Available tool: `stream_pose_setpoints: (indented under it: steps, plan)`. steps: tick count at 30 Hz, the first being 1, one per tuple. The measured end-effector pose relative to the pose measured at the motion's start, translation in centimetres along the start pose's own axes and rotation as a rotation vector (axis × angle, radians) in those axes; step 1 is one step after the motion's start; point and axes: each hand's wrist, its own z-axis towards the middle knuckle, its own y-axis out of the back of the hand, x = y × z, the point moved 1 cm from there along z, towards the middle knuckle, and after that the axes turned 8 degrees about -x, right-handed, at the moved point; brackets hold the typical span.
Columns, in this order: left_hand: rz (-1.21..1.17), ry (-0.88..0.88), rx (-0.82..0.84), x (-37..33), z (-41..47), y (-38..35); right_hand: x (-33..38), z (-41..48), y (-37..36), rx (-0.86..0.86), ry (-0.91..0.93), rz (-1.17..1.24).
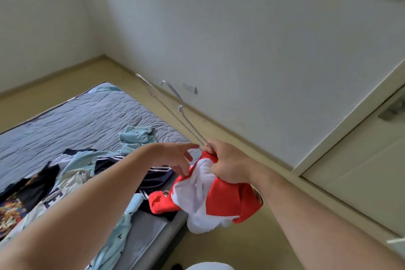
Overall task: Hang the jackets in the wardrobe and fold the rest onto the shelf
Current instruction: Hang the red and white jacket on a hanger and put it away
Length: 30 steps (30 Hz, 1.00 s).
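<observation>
Red-and-white jacket (pixel 219 195) shown bunched in mid-air just off the near corner of the mattress (pixel 76 120), above the floor. The right hand (pixel 230 164) is curled round a gathered fold near the top of the garment, and one end of a thin wire hanger (pixel 182 107) is pinched in the same grasp; the hanger is blurred and points up and away toward the wall. The left hand (pixel 175 158) is held with fingers spread and straight, its fingertips (pixel 186 173) at the red edge of the opening, where contact cannot be confirmed. The fabric is judged light, soft and limp, sagging freely below the hold. A grip at the collar or shoulder seams is advised, so that the opening can be spread over the hanger. Other clothes (pixel 76 173) are heaped on the mattress.
</observation>
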Motion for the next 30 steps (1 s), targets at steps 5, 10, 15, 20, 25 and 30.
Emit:
stream_pose_setpoints:
  steps: [5, 10, 15, 20, 25, 30]
  plan:
    - [0.261, -0.092, -0.019, -5.3, 1.4, -5.1, -1.9, -3.3, 3.6, -0.075, -0.058, 0.08]
    - [0.535, -0.261, -0.373, -6.6, 3.2, -6.8, -5.0, -6.7, 6.5, -0.151, -0.156, 0.056]
    - [0.482, -0.484, -0.61, -6.7, 2.6, -7.7, -8.8, -9.7, 8.6, -0.295, -0.377, 0.113]
    - [0.773, -0.901, -0.75, -7.0, 1.3, -9.4, -10.6, -10.7, 10.7, -0.525, -0.512, 0.181]
    - [0.795, -0.815, -0.705, -8.4, 2.2, -9.6, -10.2, -10.5, 12.5, -0.664, -0.481, 0.17]
    - [0.682, -0.751, -0.618, -11.1, 2.2, -7.1, -11.1, -11.5, 12.7, -0.677, -0.528, 0.143]
